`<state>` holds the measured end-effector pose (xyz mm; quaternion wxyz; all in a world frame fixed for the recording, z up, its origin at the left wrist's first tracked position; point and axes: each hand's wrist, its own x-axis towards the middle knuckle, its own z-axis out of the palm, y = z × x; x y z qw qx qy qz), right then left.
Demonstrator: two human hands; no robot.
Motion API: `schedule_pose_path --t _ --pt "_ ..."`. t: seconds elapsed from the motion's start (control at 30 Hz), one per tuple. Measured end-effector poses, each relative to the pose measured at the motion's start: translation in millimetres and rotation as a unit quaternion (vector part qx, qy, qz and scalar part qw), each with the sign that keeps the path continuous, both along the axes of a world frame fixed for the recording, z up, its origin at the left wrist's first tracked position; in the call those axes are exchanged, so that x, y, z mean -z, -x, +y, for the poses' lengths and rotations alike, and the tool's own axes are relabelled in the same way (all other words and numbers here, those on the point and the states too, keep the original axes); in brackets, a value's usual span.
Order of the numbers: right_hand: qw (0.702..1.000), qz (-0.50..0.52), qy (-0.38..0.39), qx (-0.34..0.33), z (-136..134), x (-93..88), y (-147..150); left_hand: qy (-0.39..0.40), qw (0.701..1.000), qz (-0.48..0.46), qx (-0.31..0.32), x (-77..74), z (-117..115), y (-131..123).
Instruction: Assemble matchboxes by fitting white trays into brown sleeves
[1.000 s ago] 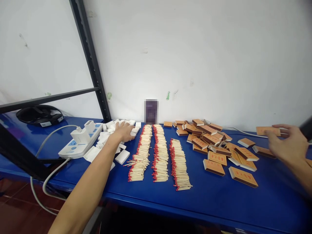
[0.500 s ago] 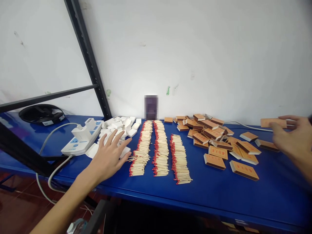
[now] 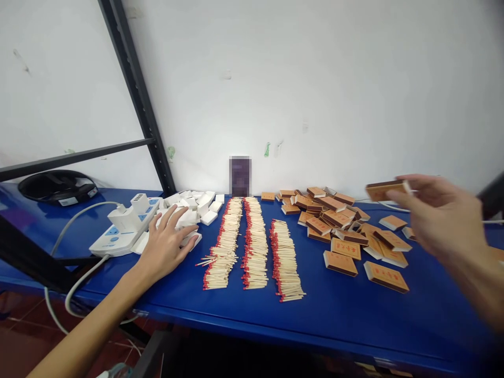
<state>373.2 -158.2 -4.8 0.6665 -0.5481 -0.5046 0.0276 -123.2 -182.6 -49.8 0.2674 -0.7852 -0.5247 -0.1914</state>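
Note:
Held between the thumb and fingers of my right hand [image 3: 444, 215] is an orange-and-brown matchbox [image 3: 384, 190], raised above the table's right side. My left hand [image 3: 167, 241] lies over the pile of white inner trays [image 3: 208, 217], palm down with its fingers spread; whether it touches a tray under the fingers I cannot tell. Three long rows of red-tipped matches [image 3: 254, 244] run away from me in the middle. A heap of orange matchboxes [image 3: 334, 218] spreads out to their right, several lying loose at its near edge.
A white power strip [image 3: 118, 239] with plugged-in chargers and cables sits left of the trays. Black metal shelf posts [image 3: 136, 89] rise on the left, near a black headset [image 3: 57, 188]. A pixelated dark rectangle [image 3: 240, 176] stands against the wall at the back of the blue table [image 3: 315, 325].
My right hand has moved left with the matchbox, which has turned to show its dark side. My left hand has lowered onto the white pile. The view has shifted slightly.

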Motion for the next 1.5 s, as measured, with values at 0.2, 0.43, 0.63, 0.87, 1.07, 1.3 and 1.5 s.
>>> schedule_pose_path --t 0.2,0.43,0.63,0.87,1.07,1.3,1.5 --pt "0.950 -0.073 0.113 -0.283 -25.1 -4.3 95.1 -0.076 0.979 -0.184 0.049 -42.4 13.9 -35.4" --pt "0.893 0.148 0.130 -0.406 6.8 3.0 150.1 0.065 0.943 -0.260 0.199 -82.6 51.3 -118.7" --pt "0.827 0.298 0.173 -0.443 18.8 8.6 161.0 0.134 0.913 -0.275 0.268 -70.6 62.9 -121.1" --pt "0.814 0.321 0.187 -0.446 15.2 8.5 175.5 0.083 0.888 -0.252 0.376 -47.3 51.3 -123.0" --pt "0.779 0.310 0.215 -0.501 12.1 13.2 174.8 0.018 0.883 -0.259 0.390 -42.3 48.8 -127.5" --pt "0.817 0.226 0.251 -0.467 19.7 8.2 176.3 0.227 0.843 -0.384 0.302 -52.9 55.9 -120.0" --pt "0.826 0.117 0.273 -0.479 40.6 -2.2 189.2 0.308 0.834 -0.377 0.260 -58.3 69.6 -100.2"
